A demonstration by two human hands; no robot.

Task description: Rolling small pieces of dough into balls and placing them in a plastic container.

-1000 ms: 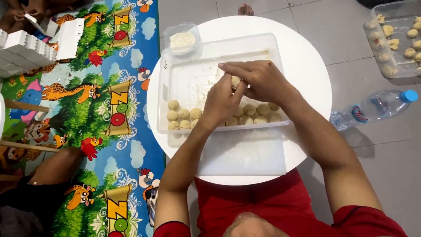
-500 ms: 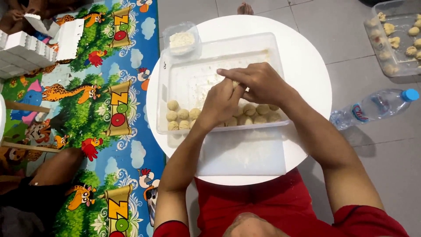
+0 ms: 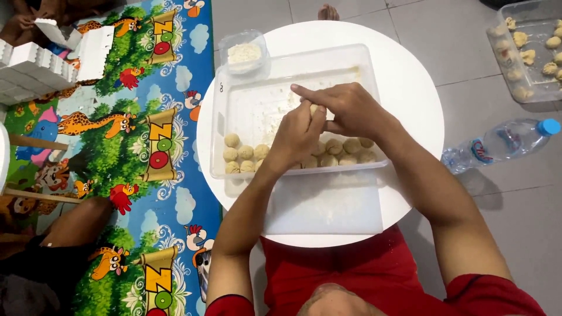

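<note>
Both hands share one grip: the left hand and right hand pinch a dough piece, now held slightly left of before, above the clear tray on the white table, shaping unfinished.

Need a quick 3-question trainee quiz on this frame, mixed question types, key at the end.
1. True or false: both hands pinch one dough piece above the tray.
2. Where do the dough balls sit in the tray? A) along the near edge B) along the far edge C) in the middle
3. What lies on the floor right of the table?

Key: 1 true. 2 A. 3 A bottle with a blue cap, lying on its side.
</note>
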